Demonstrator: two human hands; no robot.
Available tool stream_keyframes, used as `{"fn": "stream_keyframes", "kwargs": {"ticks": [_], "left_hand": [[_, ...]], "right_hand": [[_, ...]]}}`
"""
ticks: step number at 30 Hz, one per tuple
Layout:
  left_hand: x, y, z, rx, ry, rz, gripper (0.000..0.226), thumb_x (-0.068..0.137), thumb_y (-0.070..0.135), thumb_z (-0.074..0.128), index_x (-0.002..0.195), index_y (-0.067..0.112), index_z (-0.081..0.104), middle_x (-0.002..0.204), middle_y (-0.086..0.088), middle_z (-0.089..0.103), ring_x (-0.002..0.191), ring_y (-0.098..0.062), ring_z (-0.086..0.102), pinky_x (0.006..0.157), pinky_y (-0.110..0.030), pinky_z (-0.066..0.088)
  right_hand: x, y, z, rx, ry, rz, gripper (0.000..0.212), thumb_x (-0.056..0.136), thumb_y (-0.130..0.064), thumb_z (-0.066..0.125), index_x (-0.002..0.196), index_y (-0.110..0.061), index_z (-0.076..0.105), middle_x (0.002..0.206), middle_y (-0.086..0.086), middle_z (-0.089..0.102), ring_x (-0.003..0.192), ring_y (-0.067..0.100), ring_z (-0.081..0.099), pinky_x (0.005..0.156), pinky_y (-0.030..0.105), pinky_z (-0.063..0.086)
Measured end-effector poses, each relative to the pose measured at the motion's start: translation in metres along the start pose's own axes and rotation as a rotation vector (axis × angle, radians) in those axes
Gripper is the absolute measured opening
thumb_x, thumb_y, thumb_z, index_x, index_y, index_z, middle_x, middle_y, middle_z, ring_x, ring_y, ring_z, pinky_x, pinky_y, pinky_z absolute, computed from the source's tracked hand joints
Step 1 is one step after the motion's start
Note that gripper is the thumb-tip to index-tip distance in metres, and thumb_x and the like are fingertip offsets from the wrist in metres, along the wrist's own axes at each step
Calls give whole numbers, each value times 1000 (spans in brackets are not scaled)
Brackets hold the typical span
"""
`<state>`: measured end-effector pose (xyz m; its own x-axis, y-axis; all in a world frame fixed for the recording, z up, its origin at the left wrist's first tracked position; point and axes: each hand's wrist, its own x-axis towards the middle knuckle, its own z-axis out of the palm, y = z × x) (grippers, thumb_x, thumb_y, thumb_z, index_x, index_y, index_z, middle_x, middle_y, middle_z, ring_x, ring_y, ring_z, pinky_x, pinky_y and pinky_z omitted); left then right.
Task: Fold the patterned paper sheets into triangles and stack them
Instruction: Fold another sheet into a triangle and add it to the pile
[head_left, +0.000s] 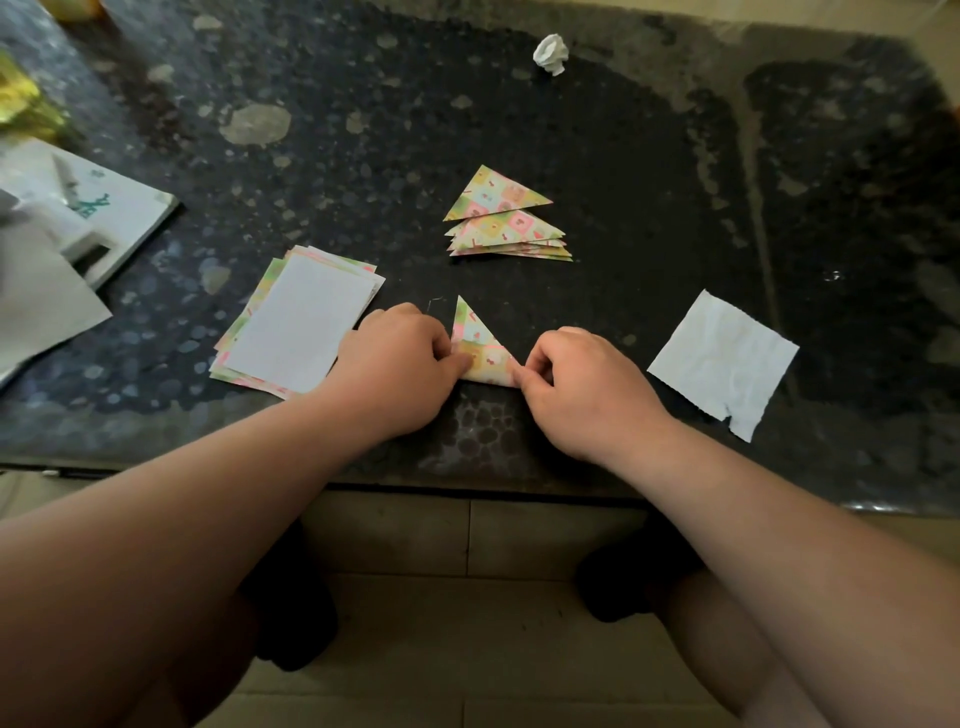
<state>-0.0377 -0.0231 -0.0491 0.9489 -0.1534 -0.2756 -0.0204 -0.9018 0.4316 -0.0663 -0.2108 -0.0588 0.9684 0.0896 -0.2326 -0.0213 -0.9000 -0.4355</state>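
At the near edge of the dark speckled table (623, 156), between the two hands: one folded triangle (479, 345), patterned side up, lying flat, apex pointing away from the person. Left hand (400, 358): fingers curled, thumb and fingertips pinching the triangle's near-left part. Right hand (582, 384): fingers curled, thumb and forefinger pinching the near-right corner. Behind it, apart: stack of folded triangles (509, 234), loosely fanned, top one shifted toward the far side. Left of the left hand: pile of unfolded sheets (298, 322), white side up, patterned edges showing; can't tell if the hand touches it. Right of the right hand, apart: white tissue square (722, 364), ragged at its near corner. Far side: crumpled white wad (550, 53). Far left: white booklet (119, 208), partly covered.
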Motion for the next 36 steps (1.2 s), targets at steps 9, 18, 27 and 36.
{"fn": "stream_keyframes", "kwargs": {"ticks": [9,18,27,36], "left_hand": [[-37,9,20,339,165,462,42,83,30,73,123,16,68,139,-5,56,127,-29,46,105,-48,37],[-59,22,37,508,-142,435,92,101,68,23,160,6,-10,170,-12,-10,156,-25,-14,128,-42,-4],[-60,23,38,504,-150,433,93,100,69,20,159,6,-12,169,-13,-14,156,-25,-15,128,-42,-2],[-57,20,40,484,-145,438,94,99,71,22,160,7,-9,170,-11,-11,157,-23,-13,128,-41,2]], "right_hand": [[2,0,0,22,5,47,23,97,-45,62,83,-27,60,87,-12,51,88,16,56,74,35,45],[3,4,5,86,78,54,16,94,-39,66,84,-28,62,84,-12,60,85,12,59,77,35,52],[-2,13,6,135,133,-85,11,95,-35,69,98,-30,78,86,-12,60,80,9,58,72,32,53],[-6,17,6,-3,126,-199,25,100,-31,61,116,-26,79,93,-1,60,92,18,58,73,38,51]]}}
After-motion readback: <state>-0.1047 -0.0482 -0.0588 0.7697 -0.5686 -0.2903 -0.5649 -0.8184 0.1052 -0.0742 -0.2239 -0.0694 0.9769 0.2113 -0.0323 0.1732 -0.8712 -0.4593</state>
